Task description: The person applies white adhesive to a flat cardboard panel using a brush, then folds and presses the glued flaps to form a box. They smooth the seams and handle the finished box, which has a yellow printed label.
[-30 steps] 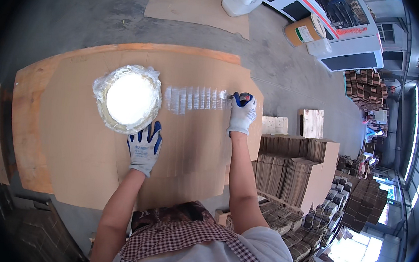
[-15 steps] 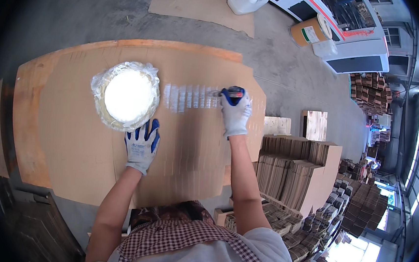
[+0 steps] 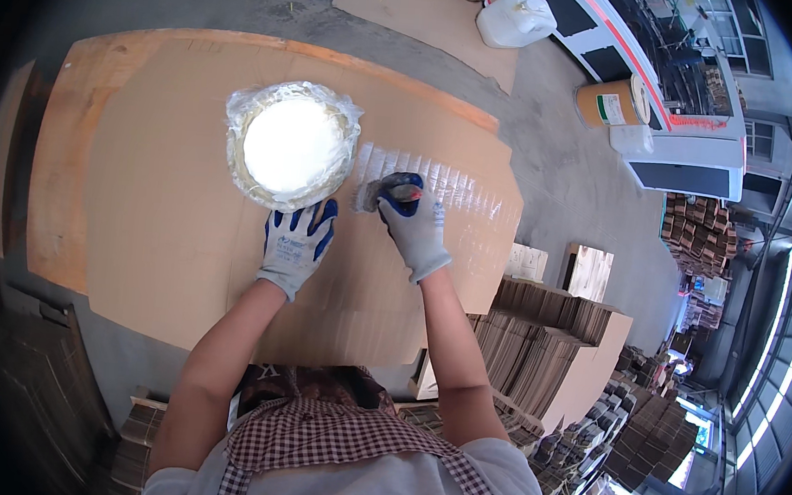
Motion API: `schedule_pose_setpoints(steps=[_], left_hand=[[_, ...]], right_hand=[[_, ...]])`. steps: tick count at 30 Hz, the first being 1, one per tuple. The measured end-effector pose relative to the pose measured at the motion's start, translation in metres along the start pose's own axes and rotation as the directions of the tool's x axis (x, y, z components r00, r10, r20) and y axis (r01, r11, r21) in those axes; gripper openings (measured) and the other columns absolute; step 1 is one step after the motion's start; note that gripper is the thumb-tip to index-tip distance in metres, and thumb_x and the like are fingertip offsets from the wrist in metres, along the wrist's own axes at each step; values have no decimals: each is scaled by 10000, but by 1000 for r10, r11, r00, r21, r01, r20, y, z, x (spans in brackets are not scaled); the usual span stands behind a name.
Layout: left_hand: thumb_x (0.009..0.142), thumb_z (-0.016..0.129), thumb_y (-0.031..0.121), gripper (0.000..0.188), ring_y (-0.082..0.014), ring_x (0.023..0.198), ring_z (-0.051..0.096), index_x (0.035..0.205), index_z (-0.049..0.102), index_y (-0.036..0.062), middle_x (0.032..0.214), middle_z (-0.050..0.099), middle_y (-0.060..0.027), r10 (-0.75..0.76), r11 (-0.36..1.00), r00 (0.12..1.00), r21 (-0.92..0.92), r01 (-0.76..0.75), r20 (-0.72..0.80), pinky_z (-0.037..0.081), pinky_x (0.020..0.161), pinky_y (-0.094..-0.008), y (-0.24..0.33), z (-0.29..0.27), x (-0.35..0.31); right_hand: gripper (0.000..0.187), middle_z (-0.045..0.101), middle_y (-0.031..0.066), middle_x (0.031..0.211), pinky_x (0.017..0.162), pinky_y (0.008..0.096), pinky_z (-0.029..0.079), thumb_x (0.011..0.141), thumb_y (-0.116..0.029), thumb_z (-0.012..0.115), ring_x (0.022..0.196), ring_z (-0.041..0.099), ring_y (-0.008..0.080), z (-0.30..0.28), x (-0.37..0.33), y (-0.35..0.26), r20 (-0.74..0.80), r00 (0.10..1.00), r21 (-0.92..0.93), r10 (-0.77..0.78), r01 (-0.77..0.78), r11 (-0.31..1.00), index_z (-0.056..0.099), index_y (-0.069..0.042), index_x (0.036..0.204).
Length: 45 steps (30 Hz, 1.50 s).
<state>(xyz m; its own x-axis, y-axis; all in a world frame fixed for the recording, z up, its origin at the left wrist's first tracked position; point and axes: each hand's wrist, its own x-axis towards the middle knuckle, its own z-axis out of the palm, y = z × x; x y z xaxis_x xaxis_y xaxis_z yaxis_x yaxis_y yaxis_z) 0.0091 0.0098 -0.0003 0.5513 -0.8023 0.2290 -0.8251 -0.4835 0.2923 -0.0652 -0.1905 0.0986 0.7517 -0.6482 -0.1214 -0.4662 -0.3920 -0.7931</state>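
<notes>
My right hand [image 3: 414, 221], in a white glove with blue fingertips, is closed around a brush [image 3: 368, 197]. Its bristle end touches the cardboard sheet [image 3: 155, 238] near the left end of a band of wet-looking white stripes [image 3: 447, 185]. My left hand [image 3: 295, 251], gloved the same way, lies flat on the sheet with fingers spread. Its fingertips reach the near edge of a round container wrapped in clear plastic [image 3: 237, 161], filled with something bright white. The brush handle is mostly hidden in my right hand; a bit of red shows there.
The sheet lies on a wooden board [image 3: 62, 175]. Stacked flat cardboard [image 3: 537, 352] stands to the right, near wooden blocks [image 3: 588, 270]. Farther off are a white jug [image 3: 516, 20], a brown drum [image 3: 609, 103] and a white machine [image 3: 685, 177].
My right hand has moved with the brush from the right part of the striped band to its left end. My left hand stays beside the container. The whole view has shifted and turned slightly.
</notes>
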Motion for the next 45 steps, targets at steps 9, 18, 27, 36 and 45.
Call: schedule_pose_setpoints(steps=[9,18,27,36,45], left_hand=[[941,595,325,454,-351,1346,418,1385,586,230,1463,469,-113,5,1000,997,-5,-4,73,356,1069,-571,-7,0,-6],[970,549,333,448,-323,1349,425,1403,567,217,1466,473,-99,20,1000,997,-12,-19,77,353,1082,-559,-7,0,-7],[972,553,328,475,-321,1354,423,1434,538,217,1465,468,-109,10,1000,991,-11,-9,135,350,1087,-545,-6,-4,-5],[959,582,338,472,-335,1335,428,1418,545,234,1472,454,-116,24,999,993,22,-27,117,362,1065,-560,-7,0,-7],[988,534,325,456,-302,1353,421,1432,523,220,1471,471,-85,16,999,992,36,-21,122,348,1077,-559,-7,0,-8]], right_hand=[[386,671,177,1037,805,410,547,840,-191,741,896,676,355,13,-14,-38,58,992,-209,109,-94,973,583,-31,1154],[319,673,146,1022,724,359,565,849,-140,732,742,684,280,13,-19,-34,85,978,-19,191,-190,982,608,-45,1128],[350,657,141,1032,724,385,566,849,-157,729,796,698,292,21,-49,-14,10,997,-234,76,-72,969,595,-53,1155],[405,632,160,1100,817,441,545,809,-161,756,957,652,392,21,-93,-19,38,995,-195,92,-83,977,599,-78,1173],[457,623,148,1131,795,443,550,799,-187,775,957,658,380,26,-131,-15,13,1000,-305,11,-6,952,586,-89,1203]])
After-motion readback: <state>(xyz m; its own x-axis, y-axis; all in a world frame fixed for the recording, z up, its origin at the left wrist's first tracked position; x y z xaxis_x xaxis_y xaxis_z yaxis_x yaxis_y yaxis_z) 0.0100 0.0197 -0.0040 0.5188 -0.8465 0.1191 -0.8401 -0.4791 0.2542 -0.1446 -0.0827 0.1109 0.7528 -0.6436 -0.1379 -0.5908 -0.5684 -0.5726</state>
